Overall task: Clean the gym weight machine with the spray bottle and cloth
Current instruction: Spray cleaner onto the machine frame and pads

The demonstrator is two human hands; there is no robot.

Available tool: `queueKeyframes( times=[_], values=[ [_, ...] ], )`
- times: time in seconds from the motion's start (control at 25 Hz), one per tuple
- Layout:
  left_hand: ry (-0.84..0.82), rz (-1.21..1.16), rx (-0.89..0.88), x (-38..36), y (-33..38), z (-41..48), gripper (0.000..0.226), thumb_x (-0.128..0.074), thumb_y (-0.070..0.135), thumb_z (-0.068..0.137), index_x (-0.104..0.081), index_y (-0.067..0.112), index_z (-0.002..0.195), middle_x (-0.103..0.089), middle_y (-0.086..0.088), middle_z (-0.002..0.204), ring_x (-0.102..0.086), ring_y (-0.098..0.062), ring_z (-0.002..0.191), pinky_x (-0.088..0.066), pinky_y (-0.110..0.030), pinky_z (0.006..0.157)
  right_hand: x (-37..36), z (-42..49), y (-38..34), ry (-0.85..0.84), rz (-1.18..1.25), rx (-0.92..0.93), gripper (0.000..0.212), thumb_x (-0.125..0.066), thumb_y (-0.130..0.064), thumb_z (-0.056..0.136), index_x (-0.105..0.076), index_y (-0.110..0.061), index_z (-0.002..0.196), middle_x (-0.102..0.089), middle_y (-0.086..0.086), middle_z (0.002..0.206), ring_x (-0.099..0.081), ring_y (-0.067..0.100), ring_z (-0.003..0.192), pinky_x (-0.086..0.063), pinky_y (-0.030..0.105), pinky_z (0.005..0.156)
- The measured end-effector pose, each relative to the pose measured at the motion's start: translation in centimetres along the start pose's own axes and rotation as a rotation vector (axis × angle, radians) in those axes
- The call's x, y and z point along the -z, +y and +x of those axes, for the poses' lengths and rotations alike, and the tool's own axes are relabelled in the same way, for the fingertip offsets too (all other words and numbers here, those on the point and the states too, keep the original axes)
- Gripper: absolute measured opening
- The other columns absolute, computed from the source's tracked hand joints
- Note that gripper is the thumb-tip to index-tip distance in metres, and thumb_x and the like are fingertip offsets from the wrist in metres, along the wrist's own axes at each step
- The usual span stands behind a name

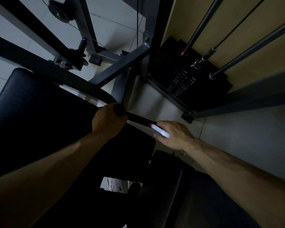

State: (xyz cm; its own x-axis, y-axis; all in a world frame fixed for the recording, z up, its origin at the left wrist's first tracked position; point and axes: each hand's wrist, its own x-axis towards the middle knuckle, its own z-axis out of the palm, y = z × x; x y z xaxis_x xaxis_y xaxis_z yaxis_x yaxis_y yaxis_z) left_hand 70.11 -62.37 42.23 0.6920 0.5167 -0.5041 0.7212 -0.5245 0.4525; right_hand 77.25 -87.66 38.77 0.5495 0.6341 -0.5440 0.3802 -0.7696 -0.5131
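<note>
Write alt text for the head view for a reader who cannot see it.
In dim light, a person's left hand grips a weight machine's black handle while the right hand holds a white spray bottle with an orange tip beside it. A black padded seat lies left; the weight stack stands behind.

Left hand (109,121), right hand (175,134) — both gripping.

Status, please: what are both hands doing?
Left hand grips the machine handle. Right hand holds the spray bottle beside it. No cloth in sight; dim light.
</note>
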Motion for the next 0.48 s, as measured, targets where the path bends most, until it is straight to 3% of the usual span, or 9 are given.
queueKeyframes(
  times=[0.12,0.24,0.4,0.48],
  values=[
    [-0.024,-0.038,-0.004,0.4,0.3,-0.1,0.039,-0.071,0.031,0.082,-0.068,0.036,0.121,-0.069,0.001,0.119,-0.066,-0.025,0.109,-0.055,-0.04,0.094,-0.1,-0.2,0.0,0.053,0.009,-0.056,0.039,-0.048,-0.064,0.091,-0.063,-0.028,0.09,-0.062,-0.01,0.078,-0.062,0.013,0.075,-0.051,0.033,0.067],
    [0.001,-0.059,0.003,-0.9,0.4,-0.1,0.039,-0.071,0.034,0.079,-0.07,0.035,0.118,-0.07,0.001,0.115,-0.068,-0.023,0.107,-0.056,-0.039,0.094,0.6,-0.7,1.6,0.046,0.011,-0.176,0.036,-0.055,-0.061,0.094,-0.057,-0.031,0.074,-0.063,-0.008,0.073,-0.064,0.016,0.074,-0.054,0.036,0.07],
    [-0.054,-0.109,0.065,-2.1,0.9,0.6,0.038,-0.07,0.038,0.075,-0.072,0.036,0.114,-0.07,0.003,0.111,-0.067,-0.021,0.1,-0.055,-0.038,0.093,1.4,-2.1,5.0,-0.092,-0.081,-0.248,0.042,-0.048,-0.072,0.088,-0.068,-0.037,0.098,-0.067,-0.015,0.089,-0.065,0.014,0.089,-0.056,0.037,0.083],
    [-0.032,-0.105,0.102,-2.7,1.3,1.2,0.036,-0.071,0.032,0.08,-0.072,0.028,0.116,-0.07,-0.002,0.117,-0.066,-0.027,0.104,-0.053,-0.037,0.095,1.5,-2.6,6.1,-0.124,-0.071,-0.277,0.028,-0.051,-0.067,0.091,-0.069,-0.047,0.101,-0.066,-0.019,0.093,-0.065,0.012,0.097,-0.054,0.033,0.087]
  ],
)
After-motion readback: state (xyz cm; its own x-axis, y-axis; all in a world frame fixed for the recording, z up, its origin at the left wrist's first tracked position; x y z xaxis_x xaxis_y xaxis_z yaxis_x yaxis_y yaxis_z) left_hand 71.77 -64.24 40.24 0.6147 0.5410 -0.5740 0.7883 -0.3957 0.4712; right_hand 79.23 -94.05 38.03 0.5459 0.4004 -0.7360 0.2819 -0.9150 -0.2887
